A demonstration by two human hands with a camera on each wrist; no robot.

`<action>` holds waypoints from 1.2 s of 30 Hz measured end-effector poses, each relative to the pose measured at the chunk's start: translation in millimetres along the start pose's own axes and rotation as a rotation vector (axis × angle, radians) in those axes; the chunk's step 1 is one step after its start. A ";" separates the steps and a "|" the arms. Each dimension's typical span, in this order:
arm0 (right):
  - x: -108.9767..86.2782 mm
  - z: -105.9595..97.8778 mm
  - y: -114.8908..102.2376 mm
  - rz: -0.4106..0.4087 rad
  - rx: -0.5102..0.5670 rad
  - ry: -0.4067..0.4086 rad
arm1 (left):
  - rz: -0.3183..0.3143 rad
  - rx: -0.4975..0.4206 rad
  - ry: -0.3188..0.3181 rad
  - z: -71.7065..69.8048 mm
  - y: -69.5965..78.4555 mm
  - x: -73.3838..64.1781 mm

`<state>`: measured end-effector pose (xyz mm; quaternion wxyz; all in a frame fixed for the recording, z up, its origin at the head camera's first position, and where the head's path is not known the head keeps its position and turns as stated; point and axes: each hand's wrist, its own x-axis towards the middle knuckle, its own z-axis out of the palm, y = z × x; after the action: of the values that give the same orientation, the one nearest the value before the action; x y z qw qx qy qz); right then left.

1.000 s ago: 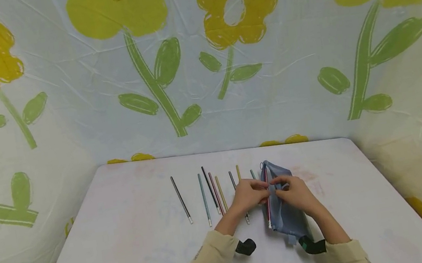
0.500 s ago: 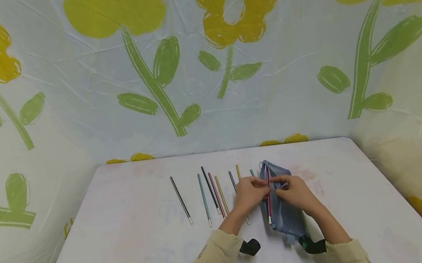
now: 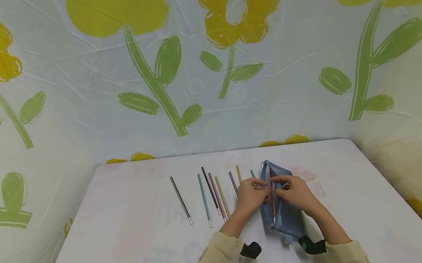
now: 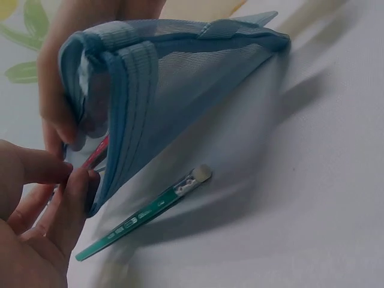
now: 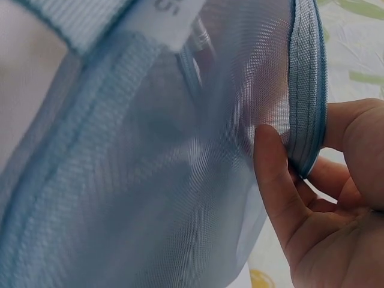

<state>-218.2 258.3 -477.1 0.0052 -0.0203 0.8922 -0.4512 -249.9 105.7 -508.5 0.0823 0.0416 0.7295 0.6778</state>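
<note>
A blue mesh pencil pouch (image 3: 293,219) lies on the table, its zipped mouth spread apart. My right hand (image 3: 297,192) pinches the pouch's right rim between thumb and fingers, the thumb on the mesh in the right wrist view. At the mouth, my left hand (image 3: 252,197) pinches a red pencil (image 3: 273,207), which lies lengthwise within the opening. In the left wrist view, part of the red pencil (image 4: 97,153) shows between the left fingertips and the zipper edge. A green pencil (image 4: 144,215) with a white eraser lies beside the pouch.
Left of the pouch, several pencils are spread on the white table (image 3: 136,233), among them a black pencil (image 3: 181,199), a blue-green pencil (image 3: 204,200) and a yellow pencil (image 3: 222,195). A flower-printed cloth (image 3: 295,91) surrounds the table.
The red pencil has shifted right from the pouch's left edge into its mouth, along with the left hand. The right hand keeps its grip on the rim.
</note>
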 end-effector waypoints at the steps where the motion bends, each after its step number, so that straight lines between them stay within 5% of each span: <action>1: -0.2 -0.4 -0.3 0.000 -0.001 0.000 | 0.000 -0.012 -0.001 -1.4 0.1 -0.2; 11: -3.7 -6.5 -2.1 -0.016 -0.007 -0.002 | 0.031 -0.054 -0.137 -23.8 0.1 -3.8; 16: -4.3 -12.7 1.8 -0.007 -0.033 0.010 | 0.058 -0.034 -0.161 -56.7 3.4 -7.2; 19: -6.3 -18.7 3.8 -0.012 -0.042 0.016 | 0.104 0.053 -0.160 -85.0 6.4 -10.8; 22: -7.3 -24.0 4.1 -0.034 -0.044 0.010 | 0.191 0.243 -0.078 -117.9 6.5 -14.2; 27: -6.3 -27.1 2.9 -0.035 -0.042 -0.009 | 0.231 0.497 0.209 -168.5 0.6 -18.1; 31: -5.4 -25.6 6.2 -0.029 -0.035 -0.010 | 0.180 0.560 0.344 -195.8 -10.8 -18.1; 36: -7.9 -22.3 12.1 -0.029 -0.020 -0.020 | 0.100 0.510 0.380 -215.1 -24.7 -21.3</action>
<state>-211.3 283.7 -473.7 0.0074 -0.0378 0.8962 -0.4419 -265.7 -111.2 -517.1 -0.1018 -0.0306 0.8753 0.4718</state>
